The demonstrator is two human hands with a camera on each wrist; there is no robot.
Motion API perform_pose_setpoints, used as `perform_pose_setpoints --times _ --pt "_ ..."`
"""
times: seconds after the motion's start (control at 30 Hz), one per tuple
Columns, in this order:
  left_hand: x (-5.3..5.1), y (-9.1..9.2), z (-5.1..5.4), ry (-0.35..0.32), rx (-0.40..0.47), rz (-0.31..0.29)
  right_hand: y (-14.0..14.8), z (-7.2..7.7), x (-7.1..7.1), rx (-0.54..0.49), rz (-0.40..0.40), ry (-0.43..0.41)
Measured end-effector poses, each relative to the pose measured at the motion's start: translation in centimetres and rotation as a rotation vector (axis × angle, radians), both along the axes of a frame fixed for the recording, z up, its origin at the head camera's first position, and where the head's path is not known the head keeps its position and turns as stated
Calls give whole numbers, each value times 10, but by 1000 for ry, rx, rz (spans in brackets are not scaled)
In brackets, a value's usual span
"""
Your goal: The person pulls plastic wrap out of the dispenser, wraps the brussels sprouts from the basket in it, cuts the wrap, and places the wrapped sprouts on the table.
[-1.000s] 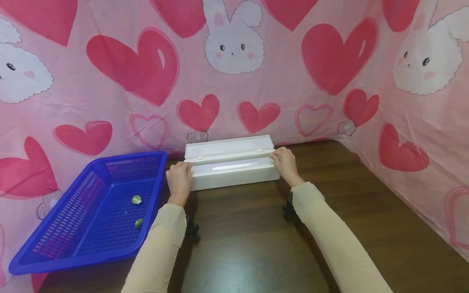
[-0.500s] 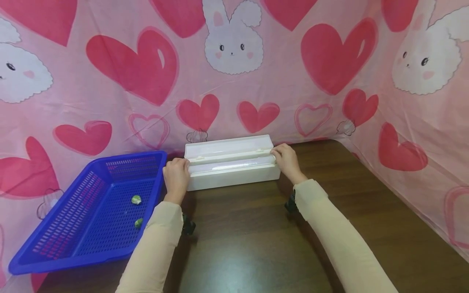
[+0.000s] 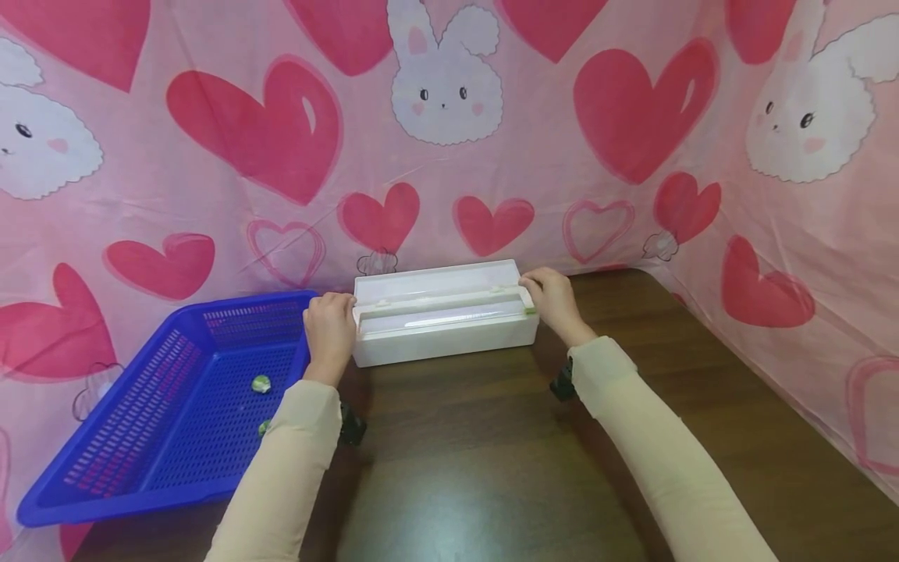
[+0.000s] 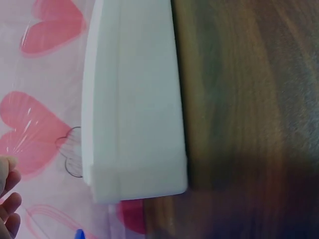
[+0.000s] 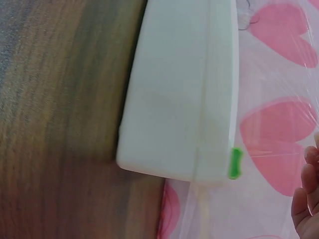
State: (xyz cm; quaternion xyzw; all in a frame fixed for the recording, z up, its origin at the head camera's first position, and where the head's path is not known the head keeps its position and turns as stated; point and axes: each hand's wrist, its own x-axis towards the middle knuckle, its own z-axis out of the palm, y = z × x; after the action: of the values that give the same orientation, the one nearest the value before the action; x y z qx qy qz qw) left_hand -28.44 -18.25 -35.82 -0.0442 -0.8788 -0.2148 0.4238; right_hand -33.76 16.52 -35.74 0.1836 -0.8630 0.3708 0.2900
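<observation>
A long white cling film dispenser (image 3: pixel 449 342) lies near the back of the table, its lid (image 3: pixel 438 281) raised and leaning toward the wall. Clear cling film (image 4: pixel 31 122) shows faint creases and shine in both wrist views, drawn up from the box. My left hand (image 3: pixel 328 334) pinches the film just off the dispenser's left end; my right hand (image 3: pixel 556 304) pinches it beyond the right end. Fingertips of each hand show at the wrist views' outer edges. A small green slider (image 5: pixel 236 163) sits at the box's right end.
To the left stands a blue perforated basket (image 3: pixel 165 490) with two small green-and-white pieces (image 3: pixel 261 383) in it. A pink heart-and-rabbit cloth (image 3: pixel 534 164) hangs close behind the brown wooden table (image 3: pixel 449 460).
Both hands have spread outward, the left to the left and slightly up, the right slightly right and up. The green slider has come into view. The dispenser has hardly moved.
</observation>
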Motion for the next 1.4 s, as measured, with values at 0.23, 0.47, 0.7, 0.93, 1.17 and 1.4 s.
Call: perform_pose_setpoints --times 0.23,0.47,0.7,0.93,1.17,1.4 --pt "1 -3 10 3 -8 -22 1 12 3 -2 -1 0" --pt "5 -7 21 54 -42 -78 4 22 7 -6 14 2" --pt "9 -13 30 83 -75 -143 6 32 12 14 32 33" --pt "15 -16 37 118 -87 -160 6 39 19 17 31 55" --pt "21 -16 42 125 -86 -152 7 43 24 9 22 59" --pt "28 -17 48 130 -85 -174 9 51 34 -19 43 78"
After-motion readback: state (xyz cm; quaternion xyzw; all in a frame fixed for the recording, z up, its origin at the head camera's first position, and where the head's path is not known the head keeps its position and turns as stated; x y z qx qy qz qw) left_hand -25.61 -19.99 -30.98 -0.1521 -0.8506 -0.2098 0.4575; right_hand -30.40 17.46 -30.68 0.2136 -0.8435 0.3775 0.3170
